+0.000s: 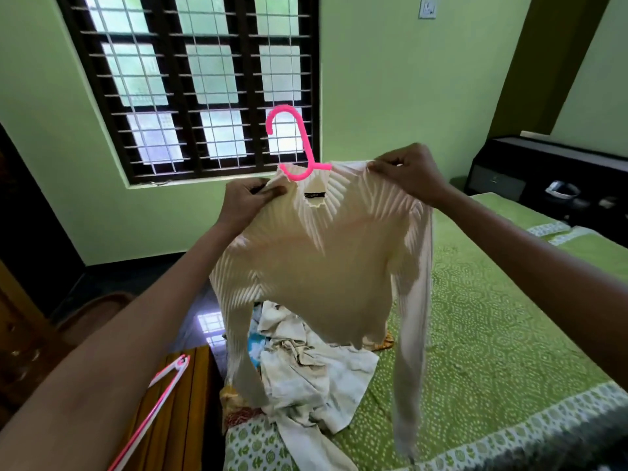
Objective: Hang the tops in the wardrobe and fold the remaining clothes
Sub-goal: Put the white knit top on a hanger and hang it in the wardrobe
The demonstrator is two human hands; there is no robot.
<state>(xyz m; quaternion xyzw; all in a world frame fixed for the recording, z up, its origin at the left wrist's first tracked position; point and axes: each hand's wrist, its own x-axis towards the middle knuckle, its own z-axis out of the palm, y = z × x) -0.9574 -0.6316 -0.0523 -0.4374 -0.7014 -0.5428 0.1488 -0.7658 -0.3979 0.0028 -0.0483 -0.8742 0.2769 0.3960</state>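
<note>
While only the head view is available, everything is being read from it. A cream ribbed top [326, 263] is being held up in mid-air over the bed [492, 334], already threaded on a pink hanger [295, 144] whose hook is sticking up out of the neckline. The left hand [246, 198] is pinching the left shoulder of the top; the right hand [407, 173] is pinching the right shoulder. Neither is released, both are grasping fabric. The hanger arms are being hidden inside the top, so their seating cannot be confirmed.

Key relation: the long axis of the top is hanging straight down from the two hands, sleeves dangling, while the hook is standing between the hands, closer to the left one. The left hand is therefore judged better placed to be moved onto the hook for carrying.

Below, a pile of remaining clothes [306, 375] is lying on the bed. A second hanger [153, 406] is lying on a wooden surface [183, 423] at the lower left. No wardrobe is being shown, so hanging is judged still pending.
</note>
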